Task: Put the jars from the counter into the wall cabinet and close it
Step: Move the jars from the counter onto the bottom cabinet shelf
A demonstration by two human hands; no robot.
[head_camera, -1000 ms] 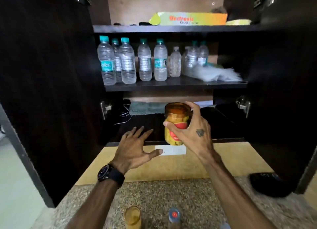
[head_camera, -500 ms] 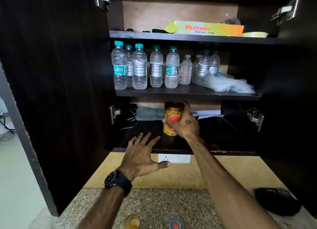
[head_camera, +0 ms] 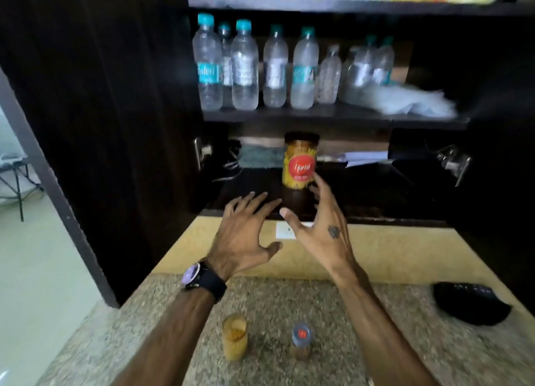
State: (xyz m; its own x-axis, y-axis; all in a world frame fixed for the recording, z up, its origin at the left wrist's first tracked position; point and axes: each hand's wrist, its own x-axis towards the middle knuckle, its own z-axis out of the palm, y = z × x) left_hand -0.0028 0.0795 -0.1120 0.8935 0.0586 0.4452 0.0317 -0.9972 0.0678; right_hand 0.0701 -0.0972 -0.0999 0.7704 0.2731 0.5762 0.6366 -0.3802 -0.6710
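Observation:
A yellow jar with a red label and dark lid (head_camera: 300, 161) stands upright on the bottom shelf (head_camera: 362, 194) of the open wall cabinet. My right hand (head_camera: 320, 226) is just in front of and below it, fingers spread, holding nothing. Beside it to the left, my left hand (head_camera: 246, 226) hovers with fingers apart, a watch on its wrist. On the granite counter (head_camera: 405, 342) near me stand a small amber jar (head_camera: 235, 336) and a small jar with a blue and red lid (head_camera: 301, 340).
Both dark cabinet doors hang open, the left door (head_camera: 95, 125) and the right door (head_camera: 506, 154). Several water bottles (head_camera: 275, 70) and a white plastic bag (head_camera: 411, 100) fill the middle shelf. A black object (head_camera: 470, 303) lies at the counter's right. A wall socket (head_camera: 285, 230) sits under the cabinet.
My right hand has let go of the yellow jar on the bottom shelf and drawn back toward me. The left hand stays roughly where it was.

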